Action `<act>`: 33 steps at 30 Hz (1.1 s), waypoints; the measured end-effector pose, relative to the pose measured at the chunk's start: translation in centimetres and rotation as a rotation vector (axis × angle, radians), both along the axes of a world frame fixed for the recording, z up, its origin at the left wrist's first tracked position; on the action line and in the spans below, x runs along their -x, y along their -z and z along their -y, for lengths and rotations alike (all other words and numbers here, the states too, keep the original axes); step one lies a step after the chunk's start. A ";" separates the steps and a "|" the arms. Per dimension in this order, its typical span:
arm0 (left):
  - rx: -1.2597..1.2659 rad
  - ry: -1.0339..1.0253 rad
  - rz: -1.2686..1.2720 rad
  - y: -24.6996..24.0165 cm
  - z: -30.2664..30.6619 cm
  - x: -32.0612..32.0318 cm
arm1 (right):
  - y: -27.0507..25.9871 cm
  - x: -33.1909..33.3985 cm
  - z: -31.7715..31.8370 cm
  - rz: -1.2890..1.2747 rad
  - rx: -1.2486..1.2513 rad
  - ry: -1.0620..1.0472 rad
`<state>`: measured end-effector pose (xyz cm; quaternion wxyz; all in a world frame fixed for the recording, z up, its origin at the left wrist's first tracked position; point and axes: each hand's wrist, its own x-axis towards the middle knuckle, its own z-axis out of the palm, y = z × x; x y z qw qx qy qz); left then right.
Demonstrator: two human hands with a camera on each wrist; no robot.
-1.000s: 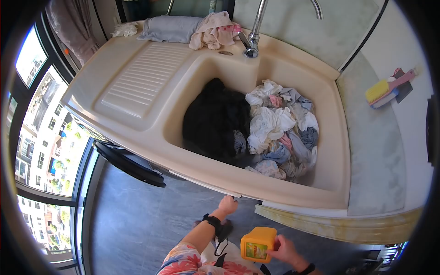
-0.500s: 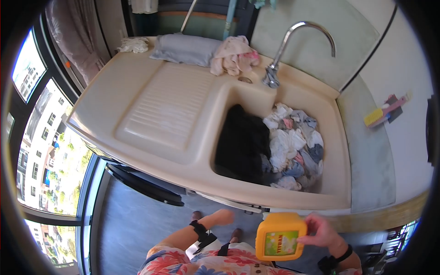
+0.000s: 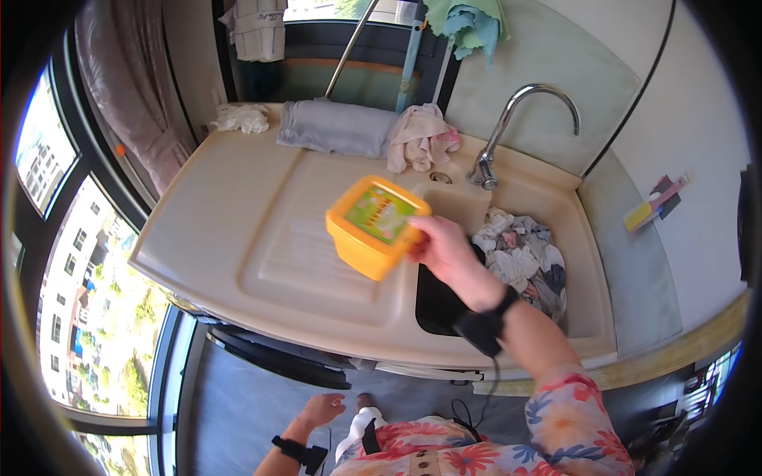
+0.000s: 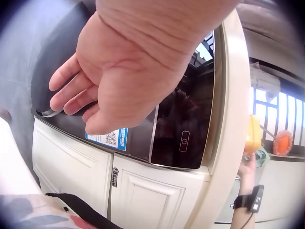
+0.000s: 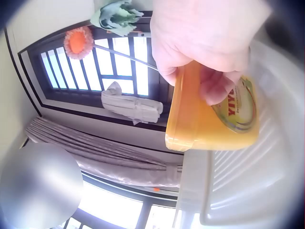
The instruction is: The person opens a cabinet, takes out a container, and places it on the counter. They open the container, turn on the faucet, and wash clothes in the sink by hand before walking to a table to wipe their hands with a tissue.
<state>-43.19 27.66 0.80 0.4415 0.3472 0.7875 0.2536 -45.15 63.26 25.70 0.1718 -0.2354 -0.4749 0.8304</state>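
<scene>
My right hand (image 3: 448, 252) grips a yellow plastic tub (image 3: 367, 250) with a green label on its lid, by the edge nearest the sink. The tub is tilted and overlaps the ribbed washboard part of the counter (image 3: 278, 230) in the head view. In the right wrist view, the thumb and fingers curl over the rim of the same tub (image 5: 214, 129). Low in front of the body, my left hand (image 3: 324, 407) hangs with loose fingers. The left wrist view shows this hand (image 4: 124, 81) with its palm visible and nothing in it.
A sink basin (image 3: 591, 278) right of the washboard holds black cloth (image 3: 436, 305) and pale crumpled laundry (image 3: 520, 262). The tap (image 3: 508, 119) arches behind it. Along the counter's back lie a grey roll (image 3: 337, 127) and a pinkish cloth (image 3: 421, 139). A brush (image 3: 651, 208) hangs on the right wall.
My right hand has lifted the yellow tub from below the sink's front edge, up and left over the washboard. The left hand has drawn down and left from the counter front.
</scene>
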 end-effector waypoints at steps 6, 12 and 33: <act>0.017 -0.100 0.029 -0.8 4.3 -0.5 | 4.4 10.0 1.4 0.006 0.049 0.140; 0.016 -0.116 0.016 -1.4 5.3 -1.3 | 4.1 11.9 6.9 0.033 0.054 -0.198; -0.459 -0.112 -0.254 -21.1 -14.7 -4.9 | 2.2 -39.2 -6.2 0.073 0.249 0.319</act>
